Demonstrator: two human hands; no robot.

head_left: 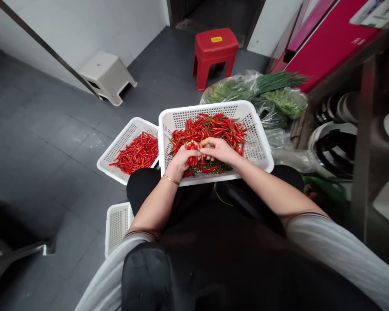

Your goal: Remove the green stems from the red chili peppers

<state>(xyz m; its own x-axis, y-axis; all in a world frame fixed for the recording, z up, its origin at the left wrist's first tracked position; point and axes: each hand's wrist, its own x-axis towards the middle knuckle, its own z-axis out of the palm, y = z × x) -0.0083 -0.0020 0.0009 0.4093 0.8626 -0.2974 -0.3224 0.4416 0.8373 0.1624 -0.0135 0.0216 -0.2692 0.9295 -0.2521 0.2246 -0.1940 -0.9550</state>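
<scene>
A white plastic basket [259, 125] rests on my knees, filled with red chili peppers [214, 127] that still carry green stems. My left hand [181, 160], with a gold bangle at the wrist, is closed round a bunch of red chilies [193, 160]. My right hand [218, 149] meets it at the fingertips, pinching at the top of one chili in that bunch. To the left on the floor stands a second white basket [116, 149] holding a heap of red chilies [138, 153].
A third, smaller white basket [116, 224] lies by my left leg. Bags of green vegetables [262, 93] sit behind the main basket. A red stool [215, 54] and a grey stool [107, 75] stand on the dark floor. Shelving with bowls [335, 147] is at right.
</scene>
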